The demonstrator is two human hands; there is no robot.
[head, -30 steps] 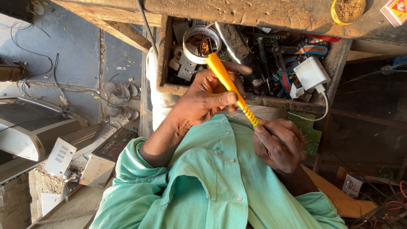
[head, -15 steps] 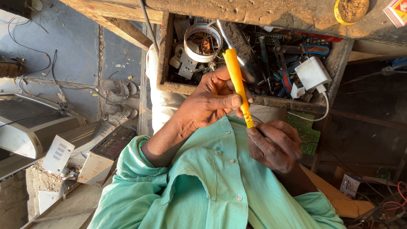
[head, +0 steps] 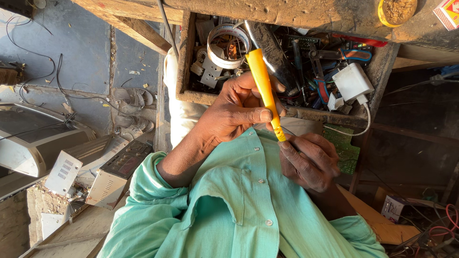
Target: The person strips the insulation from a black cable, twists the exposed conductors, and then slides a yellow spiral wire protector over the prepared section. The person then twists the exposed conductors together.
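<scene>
My left hand (head: pixel 234 114) grips a yellow-handled tool (head: pixel 263 81) around the middle of its handle, thumb pressed on the side. The tool stands nearly upright, with its metal shaft up over an open wooden drawer (head: pixel 184 57). Its ribbed lower end meets the fingertips of my right hand (head: pixel 308 162), which is curled around that end just above my green shirt. What the right fingers pinch there is hidden. A green circuit board (head: pixel 346 153) shows just behind the right hand.
The drawer is crammed with pliers, metal parts, a ring-shaped coil (head: pixel 229 45) and a white charger (head: pixel 354 81) with its cable. A yellow round tin (head: pixel 397 10) sits on the bench top. Electronic boxes (head: pixel 119 167) and a grey casing (head: pixel 33 138) lie at left.
The yellow tool has swung from a slant to nearly upright, its shaft rising over the drawer. My left hand shifted its grip along the handle; my right hand stayed at the lower end.
</scene>
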